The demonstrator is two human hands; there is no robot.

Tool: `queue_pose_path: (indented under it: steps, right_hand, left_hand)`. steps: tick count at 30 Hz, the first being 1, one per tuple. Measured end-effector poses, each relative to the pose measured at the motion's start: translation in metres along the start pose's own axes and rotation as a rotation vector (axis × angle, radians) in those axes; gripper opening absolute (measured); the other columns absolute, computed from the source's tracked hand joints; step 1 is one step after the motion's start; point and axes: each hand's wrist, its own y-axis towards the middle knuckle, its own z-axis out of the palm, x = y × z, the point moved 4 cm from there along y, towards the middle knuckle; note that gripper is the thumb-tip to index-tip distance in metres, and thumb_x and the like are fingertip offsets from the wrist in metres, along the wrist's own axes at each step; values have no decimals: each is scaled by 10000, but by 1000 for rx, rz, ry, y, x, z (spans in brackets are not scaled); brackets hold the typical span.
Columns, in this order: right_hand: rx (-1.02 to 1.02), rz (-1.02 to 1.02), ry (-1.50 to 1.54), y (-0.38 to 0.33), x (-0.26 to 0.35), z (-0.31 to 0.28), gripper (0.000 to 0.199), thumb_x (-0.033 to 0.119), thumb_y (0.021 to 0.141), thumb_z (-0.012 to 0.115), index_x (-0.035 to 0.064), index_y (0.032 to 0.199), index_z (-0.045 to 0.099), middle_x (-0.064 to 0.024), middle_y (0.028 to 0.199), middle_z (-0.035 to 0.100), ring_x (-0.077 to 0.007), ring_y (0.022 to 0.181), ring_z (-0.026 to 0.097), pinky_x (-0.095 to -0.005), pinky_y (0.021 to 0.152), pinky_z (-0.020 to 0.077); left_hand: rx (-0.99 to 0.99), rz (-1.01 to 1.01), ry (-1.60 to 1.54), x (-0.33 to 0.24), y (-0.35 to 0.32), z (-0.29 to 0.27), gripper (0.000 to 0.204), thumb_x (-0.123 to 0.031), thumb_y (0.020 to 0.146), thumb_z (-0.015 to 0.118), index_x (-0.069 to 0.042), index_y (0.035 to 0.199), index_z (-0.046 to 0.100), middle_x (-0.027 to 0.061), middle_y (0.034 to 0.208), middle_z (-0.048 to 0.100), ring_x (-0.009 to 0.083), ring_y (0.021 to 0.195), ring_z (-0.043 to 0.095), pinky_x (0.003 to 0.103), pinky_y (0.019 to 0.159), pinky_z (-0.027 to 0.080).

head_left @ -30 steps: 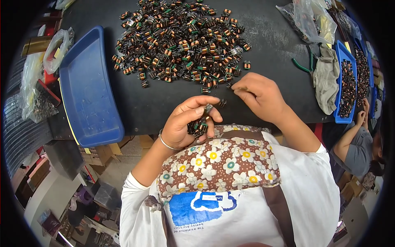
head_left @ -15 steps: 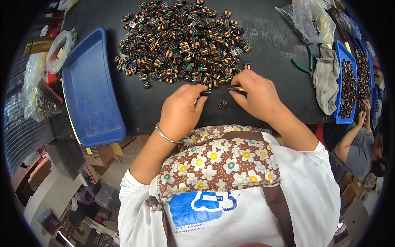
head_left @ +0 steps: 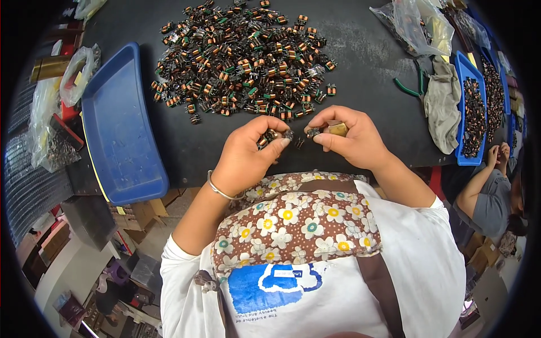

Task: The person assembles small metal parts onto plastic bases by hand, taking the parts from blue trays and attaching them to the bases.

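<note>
A large pile of small copper-wound coils (head_left: 242,62) with black bodies and metal pins lies on the black tabletop beyond my hands. My left hand (head_left: 252,147) is closed around coils (head_left: 266,138), with one dark part between thumb and forefinger. Facing it, my right hand (head_left: 352,137) pinches a small dark coil (head_left: 313,133) at its fingertips. A brass-coloured piece (head_left: 338,129) also sits in that hand, its far end hidden by the fingers. Between the two hands, one loose coil (head_left: 299,142) rests on the table.
An empty blue tray (head_left: 160,186) stands at the left, near plastic bags (head_left: 45,127). To the right are green-handled pliers (head_left: 410,89), a grey cloth (head_left: 442,107) and a blue tray (head_left: 471,160) of coils. Another person's hands (head_left: 498,156) are at the far right.
My left hand has turned, so coils now show in its grip. The right hand has shifted slightly down, showing more of the brass piece and a coil at its fingertips. The view has shifted slightly.
</note>
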Motion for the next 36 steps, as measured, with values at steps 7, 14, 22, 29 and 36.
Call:
queue_pose_path:
  steps: [7,14,22,29,36]
  right_hand:
    - [22,-98,-81,3,4,4,175,22,778,653,8,943,596,-19,915,600,-59,763,535,-210,678,443]
    - [21,-87,-67,5,3,7,151,22,764,661,15,905,608,-19,920,592,-60,771,514,-212,697,429]
    - [37,-130,-110,5,4,8,157,24,754,667,13,899,608,-18,903,585,-68,775,520,-215,699,428]
    - [52,-139,-140,3,6,6,157,21,748,670,7,892,608,-30,893,587,-85,786,548,-229,694,447]
    - [108,-583,-404,-9,39,19,217,10,678,710,11,868,604,-95,822,606,-168,655,596,-264,587,478]
  left_hand:
    - [202,-621,-1124,5,-14,18,221,-104,865,593,-38,1069,539,80,872,635,105,622,576,180,444,408]
    - [161,-600,-1010,6,-15,22,216,-89,863,597,-29,1067,561,80,872,637,97,633,571,193,469,424]
    - [117,-479,-774,0,-13,19,188,-103,863,608,-38,1037,582,33,838,641,55,638,556,173,495,432]
    - [93,-436,-728,1,-11,21,185,-102,866,601,-43,1040,582,28,826,642,57,634,565,172,493,438]
    - [261,-652,-1444,7,-15,36,197,-132,905,523,-31,1071,556,77,896,629,145,709,632,248,463,486]
